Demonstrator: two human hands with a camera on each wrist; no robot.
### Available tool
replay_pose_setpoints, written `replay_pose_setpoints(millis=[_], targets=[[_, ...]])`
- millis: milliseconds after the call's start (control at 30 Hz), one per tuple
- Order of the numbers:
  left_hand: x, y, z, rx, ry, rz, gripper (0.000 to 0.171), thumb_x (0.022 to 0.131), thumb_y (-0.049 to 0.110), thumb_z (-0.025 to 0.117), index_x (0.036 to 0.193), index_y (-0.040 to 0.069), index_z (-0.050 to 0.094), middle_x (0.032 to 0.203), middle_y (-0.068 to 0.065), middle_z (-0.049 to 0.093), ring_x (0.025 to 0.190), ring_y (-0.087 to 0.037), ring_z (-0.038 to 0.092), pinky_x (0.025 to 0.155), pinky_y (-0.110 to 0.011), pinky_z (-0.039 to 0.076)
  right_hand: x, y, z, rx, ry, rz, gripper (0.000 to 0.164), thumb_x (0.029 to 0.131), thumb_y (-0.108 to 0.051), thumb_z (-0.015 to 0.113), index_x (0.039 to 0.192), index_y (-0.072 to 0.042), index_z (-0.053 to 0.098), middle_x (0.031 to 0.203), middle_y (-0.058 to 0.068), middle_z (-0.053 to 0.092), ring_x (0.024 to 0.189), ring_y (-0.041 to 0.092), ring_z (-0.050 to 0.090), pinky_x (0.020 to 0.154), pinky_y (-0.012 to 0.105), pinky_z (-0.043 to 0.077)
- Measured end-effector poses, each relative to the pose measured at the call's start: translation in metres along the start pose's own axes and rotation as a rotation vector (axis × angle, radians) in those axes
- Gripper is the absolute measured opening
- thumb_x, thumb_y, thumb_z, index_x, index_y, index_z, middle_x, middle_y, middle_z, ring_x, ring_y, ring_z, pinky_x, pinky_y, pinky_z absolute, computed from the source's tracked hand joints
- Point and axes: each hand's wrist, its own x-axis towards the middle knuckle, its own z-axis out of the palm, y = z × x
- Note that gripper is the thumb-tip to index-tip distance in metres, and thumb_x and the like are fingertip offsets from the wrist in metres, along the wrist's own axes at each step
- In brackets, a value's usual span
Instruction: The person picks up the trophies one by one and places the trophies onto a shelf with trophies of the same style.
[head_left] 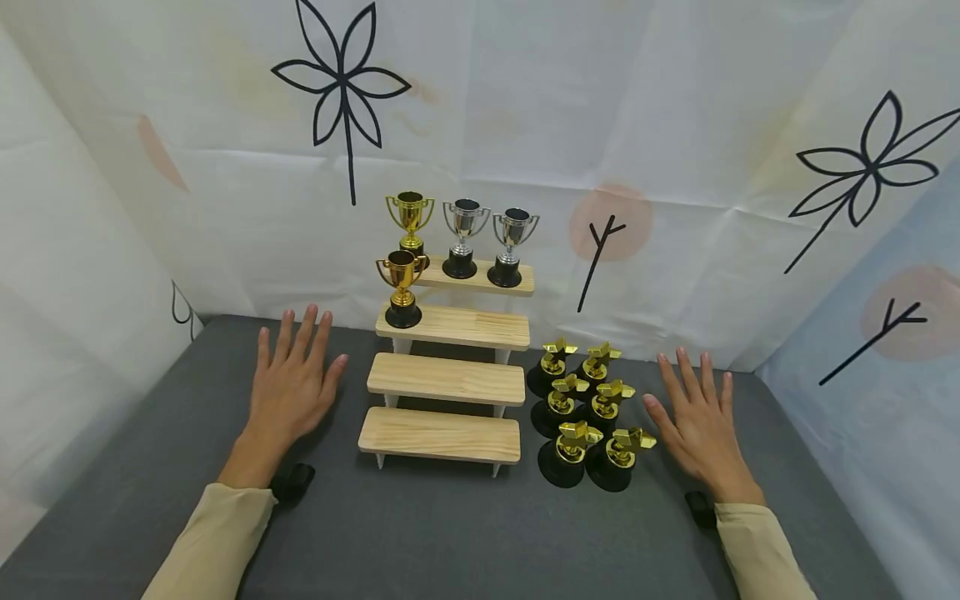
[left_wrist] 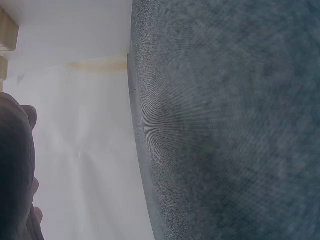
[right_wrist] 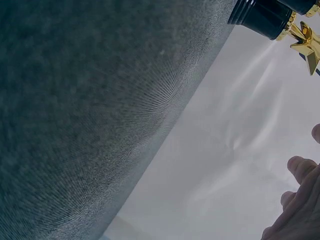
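My left hand [head_left: 291, 387] lies palm down with spread fingers, to the left of a tiered wooden stand [head_left: 442, 433], and holds nothing. On the right, my right hand [head_left: 699, 429] also has its fingers spread, beside several gold star trophies [head_left: 615, 458] with black bases. The stand's top tier carries a gold cup trophy [head_left: 410, 215] and two silver cup trophies, one in the middle [head_left: 465, 221] and one at the right [head_left: 513, 229]. One tier lower, a copper-gold cup trophy [head_left: 402, 279] stands at the left end. The right wrist view catches a star trophy [right_wrist: 272, 22] near its upper corner.
Dark grey cloth covers the table [head_left: 420, 533]. White fabric [head_left: 525, 100] printed with flowers and twigs hangs behind it, and more fabric [head_left: 900, 333] closes the right side. A thin dark cord [head_left: 180, 308] hangs by the table's back left corner.
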Motion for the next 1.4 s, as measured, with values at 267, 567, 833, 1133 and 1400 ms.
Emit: replay_pose_setpoints(millis=[267,567,833,1133,1400], targets=[[0.0,0.001,0.0,-0.013,0.0,-0.001,0.069,0.108,0.04,0.044,0.163,0.006,0.018,0.169,-0.016,0.011,0.155,-0.031,-0.007,0.124,-0.058,-0.007,0.0,0.001,0.0,-0.004,-0.005,0.006,0.068,0.109,-0.048,0.041,0.164,-0.016,0.018,0.167,0.021,0.013,0.154,0.031,-0.013,0.121,0.062,-0.014],[0.001,0.003,-0.002,-0.071,0.036,0.001,0.068,0.108,0.037,0.048,0.162,0.006,0.02,0.167,-0.019,0.016,0.155,-0.036,0.002,0.125,-0.06,0.0,0.001,-0.001,0.001,0.006,-0.011,0.016,0.069,0.109,-0.048,0.041,0.164,-0.015,0.018,0.167,0.022,0.014,0.154,0.032,-0.011,0.121,0.061,-0.013],[0.002,0.006,-0.003,-0.381,0.05,-0.016,0.071,0.103,0.032,0.062,0.158,0.001,0.03,0.159,-0.027,0.03,0.146,-0.048,0.026,0.114,-0.069,0.027,0.001,0.002,0.001,0.052,0.024,0.018,0.07,0.108,-0.045,0.045,0.162,-0.008,0.022,0.165,0.025,0.018,0.155,0.037,-0.001,0.124,0.06,-0.005],[-0.011,0.004,0.0,-0.857,-0.067,-0.185,0.061,0.101,0.026,0.068,0.15,-0.004,0.045,0.148,-0.026,0.049,0.137,-0.043,0.047,0.111,-0.041,0.046,0.0,-0.005,0.0,0.284,0.05,0.16,0.063,0.103,-0.031,0.061,0.154,0.0,0.039,0.148,0.031,0.044,0.133,0.054,0.04,0.102,0.073,0.036],[-0.032,0.005,0.007,-1.36,-0.295,-0.219,0.058,0.104,0.016,0.061,0.15,-0.011,0.039,0.144,-0.017,0.057,0.126,-0.006,0.058,0.105,-0.018,0.047,-0.002,-0.012,-0.002,0.397,0.138,0.235,0.045,0.097,-0.018,0.072,0.135,0.005,0.061,0.124,0.025,0.066,0.11,0.043,0.062,0.093,0.061,0.051]])
